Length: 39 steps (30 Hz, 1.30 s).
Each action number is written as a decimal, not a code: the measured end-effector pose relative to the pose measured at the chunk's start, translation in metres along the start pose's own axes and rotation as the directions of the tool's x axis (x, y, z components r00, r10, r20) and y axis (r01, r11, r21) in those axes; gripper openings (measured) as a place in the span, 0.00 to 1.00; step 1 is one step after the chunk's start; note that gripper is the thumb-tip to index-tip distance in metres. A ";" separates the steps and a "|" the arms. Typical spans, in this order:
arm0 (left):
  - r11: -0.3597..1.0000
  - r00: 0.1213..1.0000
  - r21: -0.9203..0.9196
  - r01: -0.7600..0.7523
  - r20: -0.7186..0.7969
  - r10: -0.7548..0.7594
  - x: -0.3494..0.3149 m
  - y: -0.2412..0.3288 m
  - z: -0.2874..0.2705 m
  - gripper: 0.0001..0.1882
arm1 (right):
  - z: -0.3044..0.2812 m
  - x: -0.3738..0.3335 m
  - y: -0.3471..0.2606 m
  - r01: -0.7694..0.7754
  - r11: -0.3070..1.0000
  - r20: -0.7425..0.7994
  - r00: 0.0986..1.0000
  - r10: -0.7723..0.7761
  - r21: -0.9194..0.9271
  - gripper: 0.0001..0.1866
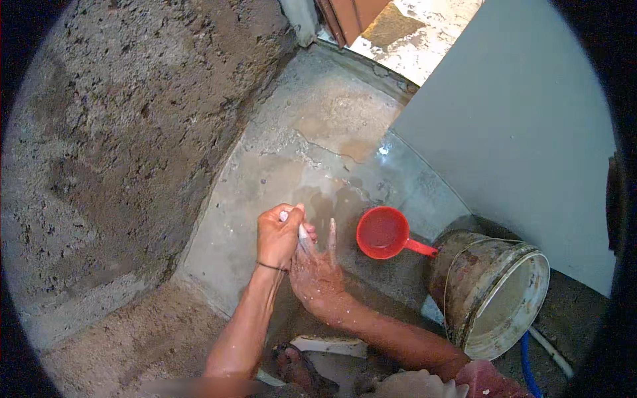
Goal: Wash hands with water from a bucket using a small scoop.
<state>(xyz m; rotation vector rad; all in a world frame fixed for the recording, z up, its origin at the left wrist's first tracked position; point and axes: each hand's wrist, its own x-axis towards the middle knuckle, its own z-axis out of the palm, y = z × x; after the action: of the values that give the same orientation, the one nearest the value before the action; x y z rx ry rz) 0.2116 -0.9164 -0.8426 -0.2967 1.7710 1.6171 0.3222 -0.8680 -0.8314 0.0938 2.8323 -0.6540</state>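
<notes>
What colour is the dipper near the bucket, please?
The dipper is red, handle included; it shows best in the head view.

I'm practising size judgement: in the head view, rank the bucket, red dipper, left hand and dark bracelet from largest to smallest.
1. Bucket
2. Red dipper and left hand: too alike to rank, the hand being curled
3. Dark bracelet

The red plastic dipper (383, 232) stood mouth upward on the wet concrete floor (265, 166), apparently containing liquid, its straight red handle extending right to the side of the stained, pale-rimmed bucket (458, 278).
</notes>
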 end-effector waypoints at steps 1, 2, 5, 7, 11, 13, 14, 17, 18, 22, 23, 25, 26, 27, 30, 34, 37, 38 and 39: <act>0.997 0.997 0.002 0.079 0.017 -0.079 0.003 0.000 -0.002 0.15 | 0.004 0.000 0.003 -0.006 0.996 -0.049 0.999 0.010 0.088 0.28; 0.991 0.991 -0.003 0.136 0.014 -0.136 0.009 0.001 -0.003 0.18 | 0.006 0.002 0.004 -0.009 0.984 -0.097 0.995 0.026 0.177 0.27; 0.975 0.987 -0.159 0.154 0.068 -0.145 0.007 0.009 -0.005 0.18 | 0.004 0.010 0.003 -0.036 0.987 -0.182 0.981 0.065 0.157 0.27; 0.972 0.986 -0.168 0.162 0.055 -0.155 -0.001 0.014 0.008 0.15 | -0.003 0.014 0.011 -0.039 0.982 -0.174 0.982 0.072 0.184 0.27; 0.992 0.992 -0.009 -0.125 0.019 0.125 -0.014 0.006 0.015 0.08 | 0.002 0.014 0.009 -0.022 0.979 -0.285 0.955 0.080 0.200 0.29; 0.986 0.985 0.020 -0.167 0.049 0.166 -0.011 0.001 0.011 0.09 | 0.002 0.008 0.014 0.043 0.975 -0.296 0.955 0.025 0.220 0.28; 0.994 0.996 0.068 -0.084 -0.017 0.085 -0.006 0.000 0.008 0.09 | 0.003 0.005 0.018 0.110 0.964 -0.308 0.951 -0.030 0.244 0.26; 0.996 0.995 -0.006 0.094 -0.026 -0.094 0.006 -0.013 0.001 0.13 | 0.038 0.008 0.030 0.125 0.971 -0.352 0.935 -0.046 0.205 0.23; 0.955 0.959 -0.098 0.279 0.079 -0.272 0.010 -0.019 -0.017 0.15 | 0.033 0.005 0.029 0.119 0.971 -0.338 0.940 -0.043 0.207 0.23; 0.795 0.877 -0.372 0.480 0.226 -0.424 -0.002 -0.064 -0.007 0.15 | 0.008 -0.007 0.040 0.243 0.920 -0.352 0.927 -0.127 0.306 0.13; 0.773 0.897 -0.455 0.442 0.217 -0.385 -0.006 -0.071 -0.004 0.15 | 0.007 -0.010 0.044 0.245 0.866 -0.466 0.884 -0.016 0.435 0.12; 0.771 0.901 -0.476 0.422 0.311 -0.301 -0.010 -0.078 -0.012 0.14 | 0.046 -0.012 0.079 -0.222 0.282 0.090 0.905 0.415 0.933 0.11; 0.614 0.912 -0.679 0.402 0.237 -0.335 -0.021 -0.067 -0.009 0.14 | 0.051 -0.009 0.098 -0.062 -0.147 0.133 0.829 0.543 0.987 0.10; 0.419 0.910 -0.841 0.341 0.185 -0.371 -0.025 -0.062 -0.007 0.16 | 0.051 -0.011 0.132 0.166 -0.504 0.236 0.732 0.638 0.847 0.09; 0.374 0.931 -0.854 0.362 0.353 -0.095 -0.001 -0.080 -0.046 0.11 | 0.104 -0.007 0.194 -0.422 -0.262 0.486 0.606 0.630 0.868 0.11; 0.330 0.932 -0.879 0.344 0.361 -0.008 0.008 -0.062 0.002 0.08 | 0.182 -0.002 0.248 -0.749 0.401 0.199 0.567 0.799 0.527 0.09; 0.187 0.919 -0.914 0.361 0.382 0.092 0.013 -0.060 -0.002 0.18 | 0.201 0.011 0.237 -0.692 0.602 -0.127 0.609 0.783 0.398 0.11; 0.164 0.957 -0.946 0.280 0.289 0.033 0.009 -0.053 -0.020 0.22 | 0.184 0.002 0.199 -0.527 0.389 0.089 0.671 0.736 0.755 0.12; 0.122 0.976 -0.969 0.217 0.217 -0.012 0.009 -0.047 -0.025 0.26 | 0.152 -0.013 0.173 -0.340 0.056 0.236 0.753 0.615 0.939 0.14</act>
<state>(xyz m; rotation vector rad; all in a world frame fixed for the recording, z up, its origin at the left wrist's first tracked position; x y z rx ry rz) 0.2249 -0.9462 -0.8853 -0.8611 0.1659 2.3980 0.3861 -0.7800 -1.0345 1.3586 1.7357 -2.1585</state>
